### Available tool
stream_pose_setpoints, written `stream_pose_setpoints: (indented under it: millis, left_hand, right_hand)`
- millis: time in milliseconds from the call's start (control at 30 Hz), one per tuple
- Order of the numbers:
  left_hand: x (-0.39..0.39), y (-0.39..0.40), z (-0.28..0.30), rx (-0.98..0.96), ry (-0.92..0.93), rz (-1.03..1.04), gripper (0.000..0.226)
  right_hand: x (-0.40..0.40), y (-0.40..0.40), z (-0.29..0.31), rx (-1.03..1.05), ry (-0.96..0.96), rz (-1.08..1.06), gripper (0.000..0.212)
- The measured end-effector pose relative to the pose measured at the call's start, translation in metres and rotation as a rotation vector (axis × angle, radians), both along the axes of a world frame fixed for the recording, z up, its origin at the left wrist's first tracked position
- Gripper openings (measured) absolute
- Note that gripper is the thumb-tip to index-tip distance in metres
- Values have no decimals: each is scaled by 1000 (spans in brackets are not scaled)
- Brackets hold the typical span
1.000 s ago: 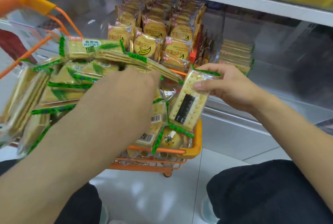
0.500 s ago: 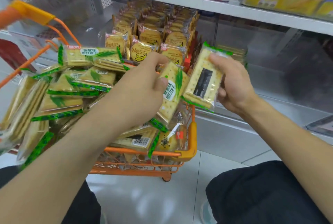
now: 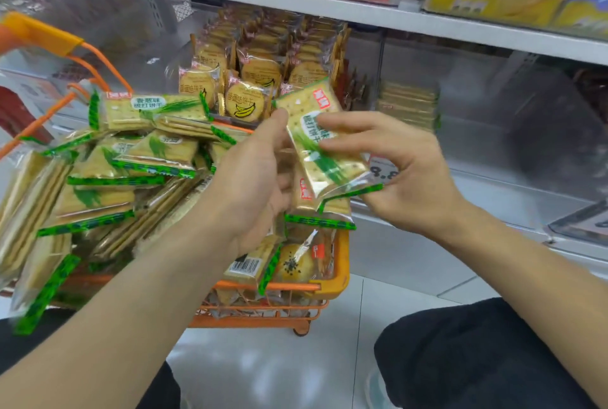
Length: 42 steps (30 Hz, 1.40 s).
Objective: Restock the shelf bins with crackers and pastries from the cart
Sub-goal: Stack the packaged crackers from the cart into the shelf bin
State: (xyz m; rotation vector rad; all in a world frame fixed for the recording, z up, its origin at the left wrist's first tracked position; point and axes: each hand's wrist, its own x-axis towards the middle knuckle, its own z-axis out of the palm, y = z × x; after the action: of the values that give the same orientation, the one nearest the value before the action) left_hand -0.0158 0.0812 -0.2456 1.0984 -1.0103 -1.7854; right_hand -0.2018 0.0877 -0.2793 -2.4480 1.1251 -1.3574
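Observation:
Between my hands, above the orange cart [image 3: 342, 264], is a green-edged cracker packet [image 3: 309, 119], with a second packet stacked beneath it. My left hand [image 3: 250, 178] pinches the top packet's left side with thumb and fingers. Curled over its front and lower edge, my right hand [image 3: 411, 171] holds the stack. The cart is heaped with more cracker packets [image 3: 98, 178], and a sesame pastry [image 3: 292, 264] lies at its front corner. Behind my right hand, a clear shelf bin [image 3: 493, 132] holds a short stack of the same crackers [image 3: 408, 106].
Banana biscuit packs [image 3: 246, 102] fill the neighbouring bin behind the cart. The shelf board [image 3: 427, 27] above carries boxed goods. A price tag [image 3: 383, 171] sits on the bin's front rail. My dark-trousered knees [image 3: 477, 359] are over the white floor tiles.
My left hand lifted a cracker packet out of the cart and brought it against the one in my right hand. Both hands now meet on the stacked packets.

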Motion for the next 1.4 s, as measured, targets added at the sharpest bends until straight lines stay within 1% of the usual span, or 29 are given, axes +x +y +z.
stream_pose_setpoints:
  millis: [33, 133, 200, 267, 333, 400, 433, 467, 533, 600, 667, 733, 800, 867, 933, 1000, 1067, 1133, 1167, 1233, 1300, 1333, 1400]
  left_hand:
    - [-1, -1, -1, -4, -10, -8, 34]
    - [-1, -4, -7, -53, -64, 10, 24]
    - [-2, -5, -9, -77, -109, 10, 23]
    - [-3, -5, -8, -96, -127, 0, 22]
    - [-4, -4, -10, -132, -143, -2, 19]
    - [-6, -3, -12, -188, -187, -15, 16]
    - [-7, -3, -14, -219, -208, -22, 14]
    - [-8, -3, -15, -245, -221, -28, 14]
    - [-10, -4, -17, -302, -259, -43, 14]
    - [-11, -6, -19, -311, -313, -47, 28]
    - [-11, -8, -17, -284, -309, -47, 39]
    - [-10, -11, -14, -269, -291, -57, 45]
    - [-10, -12, -14, -283, -320, -95, 43]
    - [-11, -12, -15, -340, -405, -135, 29]
    - [-11, -11, -15, -381, -469, -157, 24]
    - [-10, -10, -15, -365, -459, -188, 30]
    - [-8, -10, -15, -351, -435, -244, 41]
    - [-8, -10, -19, -385, -469, -335, 51]
    - [-9, -9, -20, -405, -488, -377, 52]
    - [-12, -6, -21, -425, -502, -454, 50]
    - [-16, -4, -19, -460, -521, -520, 41]
    - [-17, -3, -18, -484, -551, -546, 39]
    - [-17, -4, -17, -514, -613, -587, 43]
  right_hand:
    - [0, 0, -1, -3, 36, 10, 46]
    - [-1, 3, -3, -8, 129, 6, 70]
    - [-5, 6, -1, 26, 118, -25, 73]
    - [-8, 8, 2, 49, 35, -80, 67]
    - [-10, 9, 3, 99, -123, -143, 53]
    - [-10, 8, 3, 240, -292, -228, 38]
    - [-10, 7, 4, 350, -338, -256, 42]
    - [-11, 6, 4, 479, -358, -256, 51]
    - [-13, 5, 1, 725, -350, -177, 64]
    - [-15, 4, -2, 863, -381, -71, 68]
    - [-22, 3, -1, 893, -478, -21, 61]
    - [-32, 0, 1, 901, -589, 27, 50]
    - [-39, -2, 3, 950, -656, 88, 43]
    - [-43, -2, 3, 979, -610, 139, 42]
    - [-45, -1, 5, 968, -501, 157, 40]
    - [-55, 0, 10, 904, -366, 102, 39]
    - [-68, 1, 16, 828, -261, 52, 35]
    - [-80, 2, 21, 796, -233, 62, 33]
    - [-83, 3, 22, 795, -229, 91, 34]
    - [-86, 5, 24, 792, -172, 153, 33]
    - [-84, 5, 23, 780, -106, 188, 35]
    - [-82, 5, 22, 775, -103, 192, 38]
    - [-77, 4, 17, 749, -143, 170, 45]
